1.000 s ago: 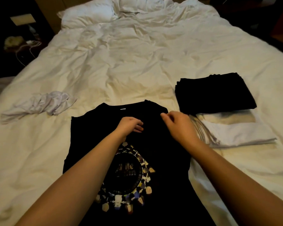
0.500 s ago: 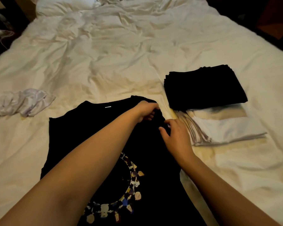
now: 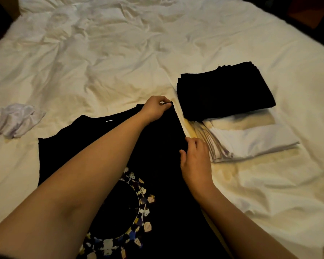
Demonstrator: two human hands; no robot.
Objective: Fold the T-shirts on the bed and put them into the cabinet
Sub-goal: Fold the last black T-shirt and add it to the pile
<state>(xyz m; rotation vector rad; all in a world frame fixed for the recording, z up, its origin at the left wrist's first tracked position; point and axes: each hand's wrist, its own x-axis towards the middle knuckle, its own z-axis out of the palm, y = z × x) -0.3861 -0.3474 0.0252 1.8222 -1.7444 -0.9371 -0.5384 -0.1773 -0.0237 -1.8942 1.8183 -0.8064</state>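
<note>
The job looks partly done. To the right on the bed (image 3: 176, 43), a folded black T-shirt (image 3: 225, 92) sits on top of a stack of folded white T-shirts (image 3: 251, 141), so several shirts appear finished, though how many the stack holds cannot be counted from here. None has reached the cabinet, which is out of view.

The shirt in hand is a black printed T-shirt (image 3: 157, 156), lying face up on the near part of the bed with its ring-shaped print toward the wearer and its neckline away. It looks to be at the start of its fold: the body lies flat and full width on the left, and only the right edge is being worked. The left hand (image 3: 155, 109) reaches across and pinches the cloth at the far right shoulder corner between thumb and fingertips. The right hand (image 3: 195, 161) rests lower on the same right edge, fingers curled at the hem of the fabric; whether its grip has closed on the cloth or only presses it cannot be told.

Still waiting is a crumpled white garment (image 3: 15, 119) at the left edge of the bed, unfolded. By my reading, what remains is finishing this fold, folding that white piece, and carrying everything to the cabinet.
</note>
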